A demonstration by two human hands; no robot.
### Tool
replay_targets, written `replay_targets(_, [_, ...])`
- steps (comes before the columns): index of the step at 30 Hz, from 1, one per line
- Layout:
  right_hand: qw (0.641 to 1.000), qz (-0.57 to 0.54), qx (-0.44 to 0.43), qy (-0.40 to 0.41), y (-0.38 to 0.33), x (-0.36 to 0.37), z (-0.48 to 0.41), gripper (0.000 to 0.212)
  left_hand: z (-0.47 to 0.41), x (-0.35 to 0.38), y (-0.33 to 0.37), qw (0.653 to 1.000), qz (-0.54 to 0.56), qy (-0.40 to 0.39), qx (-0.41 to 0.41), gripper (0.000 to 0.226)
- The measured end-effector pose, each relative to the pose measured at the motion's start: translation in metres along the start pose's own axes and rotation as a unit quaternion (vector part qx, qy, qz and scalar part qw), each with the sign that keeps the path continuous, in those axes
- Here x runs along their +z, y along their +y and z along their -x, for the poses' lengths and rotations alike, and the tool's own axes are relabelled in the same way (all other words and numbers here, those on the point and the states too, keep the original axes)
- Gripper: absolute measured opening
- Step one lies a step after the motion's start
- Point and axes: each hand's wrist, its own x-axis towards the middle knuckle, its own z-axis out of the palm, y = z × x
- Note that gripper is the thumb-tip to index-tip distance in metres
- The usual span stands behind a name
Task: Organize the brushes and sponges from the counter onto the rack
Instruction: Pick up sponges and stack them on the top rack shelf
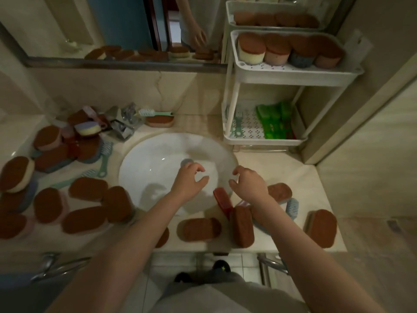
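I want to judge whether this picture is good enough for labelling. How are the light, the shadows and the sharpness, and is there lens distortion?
Head view: dim, warm light; the left hand and right hand throw soft shadows into the sink. Head view again: the wide lens bows the rack, and sponges at the left edge look blurred.

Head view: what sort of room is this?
Probably a bathroom: a white basin sunk in a stone counter, a wall mirror above it, and a white rack of sponges beside.
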Motion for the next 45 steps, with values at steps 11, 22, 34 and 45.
replay_targets(11, [0.981,0.154,0.097,-0.069,0.017,0.034,0.051,0.081,0.053,0.041,-0.035,0.975,-0.105,-0.194,-0.008,0.072])
replay_targets(22, [0.969,0.199,0.133,-0.067,0.016,0.051,0.060,0.097,0.066,0.050,-0.050,0.941,-0.218,-0.250,0.062,0.074])
replay_targets(34, [0.991,0.065,0.089,0.072,0.002,-0.001,0.041,0.063,0.028,0.017,-0.005,0.999,0.023,-0.032,0.021,0.056])
replay_targets(45, [0.959,-0.071,0.029,0.273,-0.021,-0.100,0.004,0.071,-0.029,-0.044,0.088,0.988,0.105,0.103,0.055,0.060])
